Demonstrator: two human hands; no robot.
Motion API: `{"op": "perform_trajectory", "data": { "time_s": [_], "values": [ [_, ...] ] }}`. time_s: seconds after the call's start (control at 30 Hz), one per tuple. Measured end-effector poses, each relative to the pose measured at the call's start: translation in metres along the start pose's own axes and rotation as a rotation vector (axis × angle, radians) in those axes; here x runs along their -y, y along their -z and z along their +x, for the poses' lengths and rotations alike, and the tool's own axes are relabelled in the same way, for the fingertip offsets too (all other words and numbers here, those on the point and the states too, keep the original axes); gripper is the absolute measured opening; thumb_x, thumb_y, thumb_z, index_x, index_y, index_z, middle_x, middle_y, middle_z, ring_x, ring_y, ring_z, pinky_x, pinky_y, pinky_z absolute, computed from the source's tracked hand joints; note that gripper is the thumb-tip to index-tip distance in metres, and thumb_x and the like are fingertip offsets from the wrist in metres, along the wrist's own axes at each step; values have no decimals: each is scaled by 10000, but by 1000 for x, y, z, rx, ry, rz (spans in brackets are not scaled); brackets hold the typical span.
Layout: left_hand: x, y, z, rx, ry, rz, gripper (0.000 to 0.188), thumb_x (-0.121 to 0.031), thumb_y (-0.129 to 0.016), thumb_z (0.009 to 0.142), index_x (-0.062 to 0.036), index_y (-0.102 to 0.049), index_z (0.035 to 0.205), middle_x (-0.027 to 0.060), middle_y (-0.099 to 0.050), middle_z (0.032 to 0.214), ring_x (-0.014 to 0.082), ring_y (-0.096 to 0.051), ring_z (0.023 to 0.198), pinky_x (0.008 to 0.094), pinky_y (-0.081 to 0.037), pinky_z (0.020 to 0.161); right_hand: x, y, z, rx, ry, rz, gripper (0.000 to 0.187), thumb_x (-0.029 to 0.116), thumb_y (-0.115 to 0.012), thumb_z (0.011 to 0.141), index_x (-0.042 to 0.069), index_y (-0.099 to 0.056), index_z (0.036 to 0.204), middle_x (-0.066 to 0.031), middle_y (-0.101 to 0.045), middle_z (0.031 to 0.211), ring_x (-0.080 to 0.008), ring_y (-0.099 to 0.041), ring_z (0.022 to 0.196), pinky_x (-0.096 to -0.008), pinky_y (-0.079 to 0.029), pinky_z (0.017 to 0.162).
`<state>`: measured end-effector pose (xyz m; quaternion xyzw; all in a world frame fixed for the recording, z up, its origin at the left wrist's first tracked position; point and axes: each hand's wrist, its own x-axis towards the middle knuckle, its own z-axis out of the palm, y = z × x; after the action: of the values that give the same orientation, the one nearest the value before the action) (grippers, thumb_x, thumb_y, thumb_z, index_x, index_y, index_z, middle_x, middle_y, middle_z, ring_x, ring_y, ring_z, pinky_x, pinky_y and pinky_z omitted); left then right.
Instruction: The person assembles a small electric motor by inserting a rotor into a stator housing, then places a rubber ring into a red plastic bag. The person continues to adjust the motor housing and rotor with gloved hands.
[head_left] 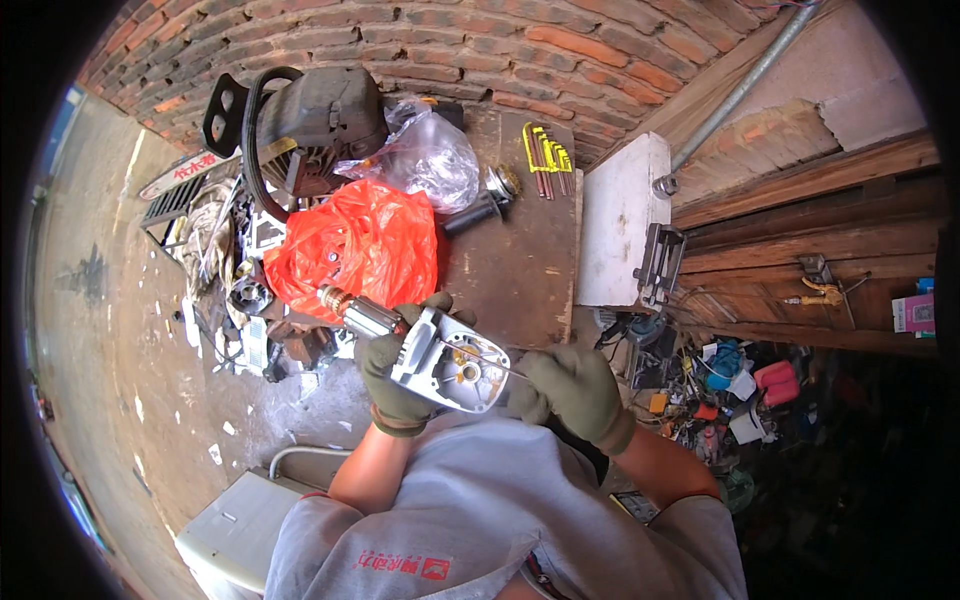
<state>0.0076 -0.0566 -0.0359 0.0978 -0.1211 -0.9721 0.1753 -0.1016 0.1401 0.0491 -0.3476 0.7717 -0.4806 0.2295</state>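
Observation:
My left hand (393, 385), in an olive work glove, is wrapped round a silver metal gear housing (437, 372) of a power tool. Its hollow side faces up, showing a round bearing seat and brownish grease. A motor armature (370, 316) with a copper-coloured end sticks out of the housing toward the upper left. My right hand (575, 388), gloved alike, is closed at the housing's right end. From its fingers a thin rod (517, 374) points into the open housing; the rest of the rod is hidden by the glove.
Beyond my hands, a workbench (520, 270) bears a red plastic bag (365, 240), a clear bag (435, 160), a chainsaw (325, 125) and a yellow-held hex key set (547, 160). A vise-like metal fixture (660, 265) is at right, above cluttered parts (715, 400). A brick wall stands behind.

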Motion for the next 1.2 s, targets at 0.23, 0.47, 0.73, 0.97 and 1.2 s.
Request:
{"op": "perform_trajectory", "data": {
  "time_s": [0.23, 0.47, 0.73, 0.97, 1.2],
  "values": [
    [-3, 2, -2, -80, -52, 94, 467, -343, -673, 875, -46, -691, 1235, 260, -631, 1343, 514, -624, 1183, 638, -545, 958, 13, -5, -4, -123, -22, -37, 272, 201, -688, 947, -34, -691, 1084, -148, -721, 887, -191, -704, 769, -340, -566, 677],
    [-2, 12, -8, -127, -57, 112, 475, -340, -624, 872, -41, -683, 1236, 241, -643, 1334, 491, -641, 1166, 612, -548, 970, 2, -14, 1, 3, -171, 230, 328, 290, -658, 983, -35, -699, 972, -135, -674, 691, -210, -653, 577, -339, -522, 531],
    [-6, 29, -10, -218, -38, 187, 518, -380, -625, 867, -13, -676, 1228, 222, -660, 1311, 469, -664, 1132, 589, -564, 952, 12, -24, 7, 201, -885, 1123, 425, 344, -518, 1056, -4, -687, 880, -106, -651, 658, -187, -573, 459, -300, -441, 419],
    [10, 88, 39, -120, 107, 136, 547, -344, -662, 840, 45, -673, 1226, 321, -540, 1430, 448, -535, 1323, 561, -409, 1147, -24, -51, 0, -47, -712, 935, 389, 319, -556, 1060, -8, -691, 896, -75, -696, 746, -118, -638, 584, -254, -528, 537],
    [-12, 119, 73, -106, 114, 303, 548, -438, -576, 942, -15, -653, 1283, 243, -577, 1429, 431, -522, 1349, 548, -416, 1139, -43, -75, 11, -163, -582, 808, 354, 235, -534, 1067, -32, -686, 890, -71, -712, 795, -115, -687, 705, -258, -559, 633]
  ]
}}
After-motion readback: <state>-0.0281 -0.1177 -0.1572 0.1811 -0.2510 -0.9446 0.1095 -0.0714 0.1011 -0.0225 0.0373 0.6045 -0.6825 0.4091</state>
